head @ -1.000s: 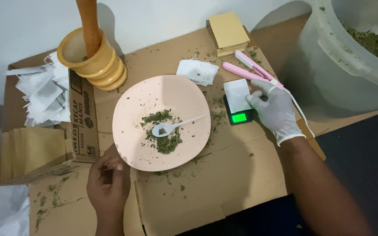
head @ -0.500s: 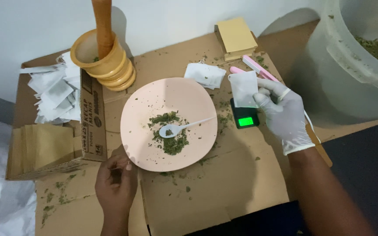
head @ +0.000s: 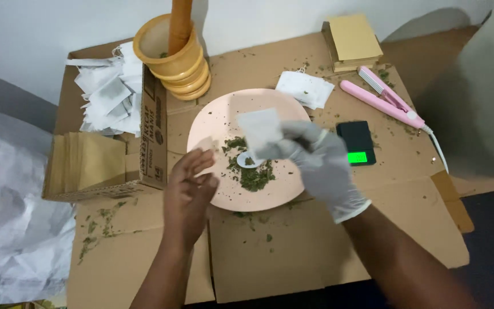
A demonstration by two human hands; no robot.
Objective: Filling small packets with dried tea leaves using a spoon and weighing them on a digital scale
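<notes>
Now the white-gloved right hand (head: 315,163) pinches a small white paper sachet (head: 260,129) above the round pink plate (head: 224,197), over its twelve o'clock half. The bare left hand (head: 188,194), fingers loosely spread, hovers at the plate's nine o'clock edge, holding nothing. Crushed green dried leaves (head: 253,174) and a white plastic spoon (head: 246,161) lie at the plate's centre.

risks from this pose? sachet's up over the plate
1. Right hand holds the white sachet above the pink plate; it looks limp, so dried herb could miss its mouth.
2. Left hand overlaps the plate's rim; a nudge might tip flakes onto the cardboard.
</notes>
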